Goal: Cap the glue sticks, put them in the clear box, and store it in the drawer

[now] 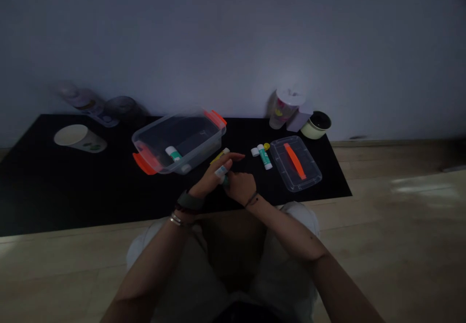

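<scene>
My left hand [214, 173] and my right hand [241, 187] meet over the front of the black table. Between them is a glue stick [224, 181], its green body partly hidden by my fingers. My right hand is closed around its lower part. A white piece with pale blue marks [220, 171] lies against my left thumb, and the other left fingers reach out to the right. Just beyond my left hand lies a yellow and white stick [220, 155]. To the right are a second green glue stick [264, 157], a white cap [255, 152] and a yellow cap [267, 146].
A clear box [196, 155] with orange clips holds another glue stick [174, 153]. Its clear lid [312, 168] with an orange handle lies at right. Around the edges stand a paper cup [78, 137], a bottle [91, 104], a lidded tumbler [282, 112] and a cream pot [313, 130].
</scene>
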`<state>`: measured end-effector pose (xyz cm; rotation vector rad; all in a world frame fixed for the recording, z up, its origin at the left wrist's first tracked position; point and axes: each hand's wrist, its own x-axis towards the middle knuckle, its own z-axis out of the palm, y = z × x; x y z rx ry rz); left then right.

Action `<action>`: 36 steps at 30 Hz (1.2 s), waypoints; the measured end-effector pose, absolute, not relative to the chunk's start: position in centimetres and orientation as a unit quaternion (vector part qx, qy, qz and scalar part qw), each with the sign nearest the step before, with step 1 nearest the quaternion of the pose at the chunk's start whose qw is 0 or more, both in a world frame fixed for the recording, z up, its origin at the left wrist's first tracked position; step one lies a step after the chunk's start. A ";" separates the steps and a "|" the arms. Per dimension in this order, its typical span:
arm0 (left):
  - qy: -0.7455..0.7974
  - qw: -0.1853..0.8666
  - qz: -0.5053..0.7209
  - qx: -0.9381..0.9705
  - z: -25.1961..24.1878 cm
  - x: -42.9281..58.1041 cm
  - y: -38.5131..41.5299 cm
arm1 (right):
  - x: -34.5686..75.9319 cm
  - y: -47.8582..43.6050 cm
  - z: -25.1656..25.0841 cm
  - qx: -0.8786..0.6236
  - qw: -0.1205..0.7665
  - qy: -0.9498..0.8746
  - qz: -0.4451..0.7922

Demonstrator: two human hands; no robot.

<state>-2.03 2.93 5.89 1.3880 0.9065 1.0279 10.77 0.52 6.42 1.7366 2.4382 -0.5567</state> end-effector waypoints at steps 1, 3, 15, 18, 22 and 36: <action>0.387 0.559 0.454 0.576 6.0 -1.9 3.0 | 10.7 0.6 6.4 0.571 0.046 0.799 -0.183; 0.391 0.551 0.516 0.527 6.1 -1.8 3.2 | 10.7 0.8 6.5 0.573 0.036 0.797 -0.186; 0.486 0.527 0.519 0.466 3.8 0.0 3.4 | 12.0 3.8 6.2 0.665 -0.020 0.714 -0.217; 0.486 0.530 0.509 0.473 3.8 -0.1 3.3 | 11.9 3.9 5.9 0.655 -0.020 0.721 -0.227; 0.468 0.537 0.515 0.476 4.0 -0.6 3.4 | 11.8 4.1 6.0 0.620 -0.032 0.743 -0.250; 0.370 0.597 0.469 0.535 7.3 -2.1 2.3 | 14.1 4.3 5.4 0.298 -0.168 0.510 -0.789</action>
